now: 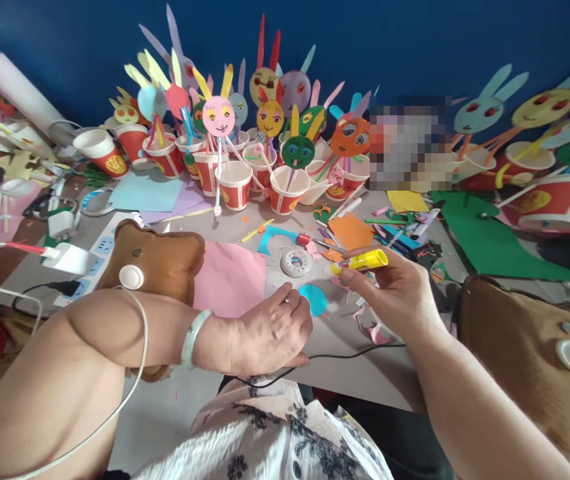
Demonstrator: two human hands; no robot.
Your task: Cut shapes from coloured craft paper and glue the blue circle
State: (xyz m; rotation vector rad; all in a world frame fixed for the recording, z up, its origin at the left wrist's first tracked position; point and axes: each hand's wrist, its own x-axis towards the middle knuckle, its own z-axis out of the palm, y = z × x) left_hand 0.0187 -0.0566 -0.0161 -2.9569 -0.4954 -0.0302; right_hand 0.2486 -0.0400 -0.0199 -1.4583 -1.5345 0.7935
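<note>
Near the table's front edge, my left hand (272, 331) has its fingers curled in, knuckles up, beside a blue paper disc (315, 300). Whether the fingers pinch the disc's edge or something small is hidden. My right hand (399, 290) holds a yellow glue stick (365, 261) between thumb and fingers, its yellow end pointing right. The disc lies between the two hands. Just behind it sits a round white tape roll (296, 263). A pink paper sheet (229, 277) is behind my left hand.
Paper cups (235, 183) with paper rabbit faces line the back. Scraps and markers lie behind my right hand. Brown cushions (152, 260) sit at both sides. A power strip (97, 267) and white cable are at left, a black cable (355, 355) in front, green paper (499, 240) right.
</note>
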